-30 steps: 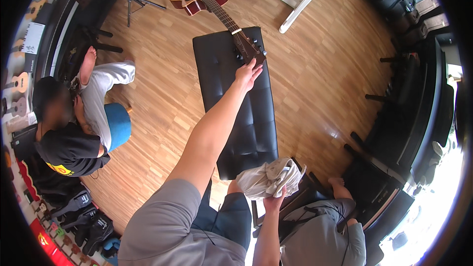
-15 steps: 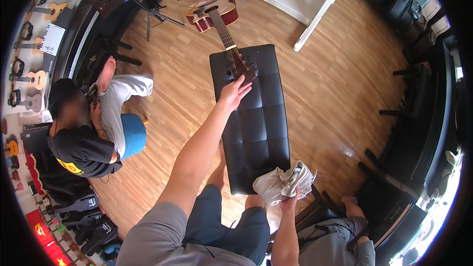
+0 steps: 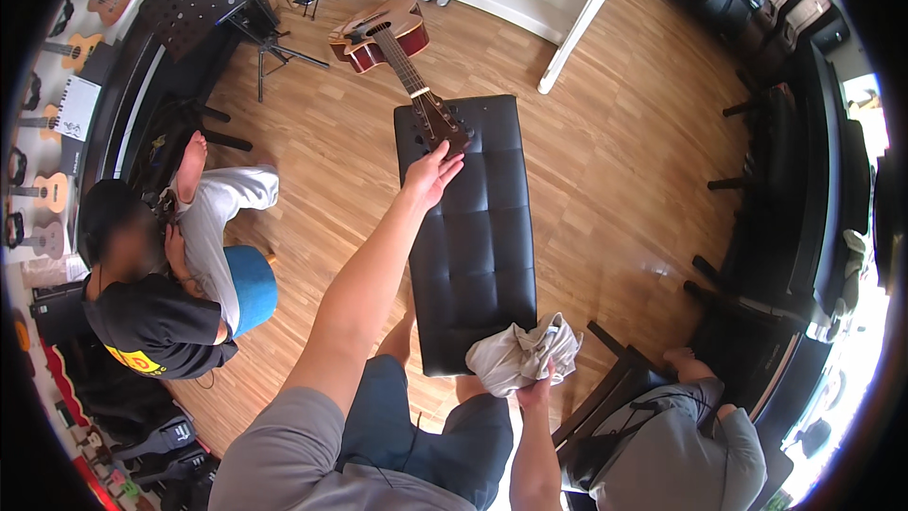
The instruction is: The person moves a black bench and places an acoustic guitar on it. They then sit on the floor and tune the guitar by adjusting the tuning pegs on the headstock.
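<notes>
An acoustic guitar (image 3: 402, 30) with a pale top and red-brown sides lies beyond the black tufted bench (image 3: 478, 227), its neck pointing back toward me. Its dark headstock (image 3: 439, 125) is over the bench's far end. My left hand (image 3: 431, 176), arm stretched forward, grips the headstock's tip, fingers along its edge and partly hidden beneath. My right hand (image 3: 537, 386), close to my right knee, has hold of a crumpled beige cloth (image 3: 520, 355). That cloth bunches over the bench's near right corner.
At left a person (image 3: 156, 274) sits on a blue stool (image 3: 252, 289) beside a black keyboard. Another person (image 3: 662, 445) in grey sits at near right. A music stand (image 3: 203, 0) rises at far left, and a white piano frame (image 3: 577, 33) stands ahead. Dark pianos (image 3: 804, 189) line the right.
The view has turned slightly, so most things sit further left. My left hand and the guitar have shifted a little left relative to the bench. Both hands keep their hold.
</notes>
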`<state>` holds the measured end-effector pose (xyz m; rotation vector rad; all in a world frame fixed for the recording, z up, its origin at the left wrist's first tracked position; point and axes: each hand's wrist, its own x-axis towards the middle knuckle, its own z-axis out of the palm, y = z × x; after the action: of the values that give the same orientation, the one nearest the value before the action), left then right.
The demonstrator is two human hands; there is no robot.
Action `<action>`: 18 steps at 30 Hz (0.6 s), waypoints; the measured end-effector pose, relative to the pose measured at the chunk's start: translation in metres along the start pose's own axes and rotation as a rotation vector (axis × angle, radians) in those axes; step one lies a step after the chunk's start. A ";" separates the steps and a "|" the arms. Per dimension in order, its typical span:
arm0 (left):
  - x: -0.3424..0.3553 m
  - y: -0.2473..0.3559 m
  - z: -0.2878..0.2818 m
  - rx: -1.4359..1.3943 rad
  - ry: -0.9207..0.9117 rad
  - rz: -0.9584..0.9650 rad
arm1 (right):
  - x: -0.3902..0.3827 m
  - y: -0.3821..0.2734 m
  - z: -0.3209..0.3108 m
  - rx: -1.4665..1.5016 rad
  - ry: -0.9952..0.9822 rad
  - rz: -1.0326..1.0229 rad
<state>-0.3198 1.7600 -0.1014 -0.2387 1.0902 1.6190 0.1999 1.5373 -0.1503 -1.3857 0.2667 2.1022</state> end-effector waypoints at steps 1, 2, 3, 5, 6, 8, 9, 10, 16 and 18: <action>-0.003 0.000 -0.001 0.013 0.009 0.000 | 0.000 0.010 -0.005 0.000 0.005 -0.009; -0.005 -0.001 -0.003 0.032 -0.013 0.001 | -0.001 0.023 -0.012 0.007 -0.001 -0.018; -0.006 -0.001 -0.004 0.046 -0.020 0.007 | 0.002 0.035 -0.016 -0.013 -0.009 -0.018; -0.005 -0.013 -0.001 0.057 0.010 0.027 | -0.001 0.038 -0.011 -0.015 0.010 -0.027; -0.006 -0.014 -0.011 0.061 0.031 0.035 | -0.011 0.047 -0.002 -0.032 0.061 0.026; -0.006 -0.016 -0.028 0.096 0.020 0.029 | -0.016 0.061 0.006 -0.044 0.056 0.089; -0.005 -0.020 -0.033 0.115 0.023 0.029 | -0.019 0.071 0.007 -0.060 0.059 0.082; -0.009 -0.023 -0.027 0.129 0.054 0.029 | -0.013 0.084 0.001 -0.031 0.067 0.097; -0.024 -0.025 -0.036 0.128 0.050 -0.001 | -0.029 0.169 0.028 0.135 0.092 0.058; -0.027 -0.023 -0.040 0.111 -0.017 0.007 | -0.033 0.181 0.034 0.130 0.070 0.063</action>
<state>-0.3049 1.7111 -0.1182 -0.1475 1.1644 1.5590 0.0775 1.3963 -0.1336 -1.3917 0.4731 2.0495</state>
